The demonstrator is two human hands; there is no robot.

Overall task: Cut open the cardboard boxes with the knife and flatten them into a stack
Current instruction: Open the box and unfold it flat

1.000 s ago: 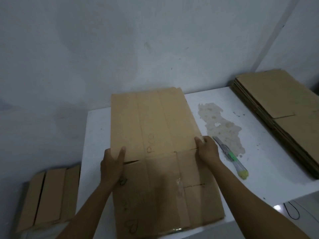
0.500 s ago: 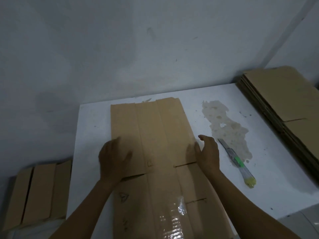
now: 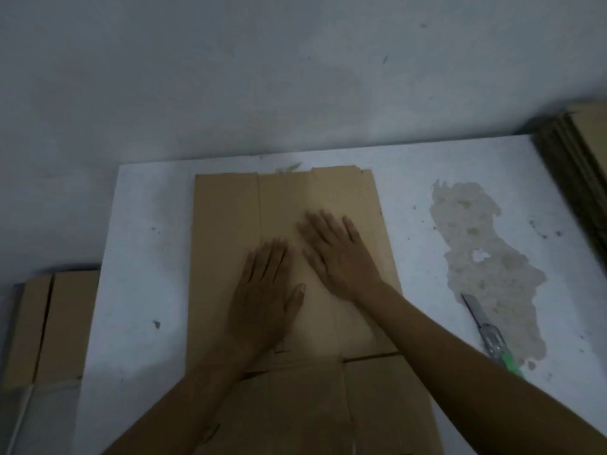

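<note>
White table [image 3: 147, 257], stained right; grey wall [image 3: 262, 77] behind. Box [image 3: 223, 241]: flat, centre. Knife [image 3: 486, 333]: near right. Stack [image 3: 578, 178]: far right. Left hand [image 3: 266, 293], right hand [image 3: 338, 254]: fingers straight, pressing box middle; earlier at its edges.

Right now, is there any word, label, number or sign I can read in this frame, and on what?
No readable text here.
The flattened cardboard: visible face plain; a dark mark by its near edge is too blurred to read.
The knife: no legible brand.
The cardboard stack at right and the boxes at left: no print shows.
</note>
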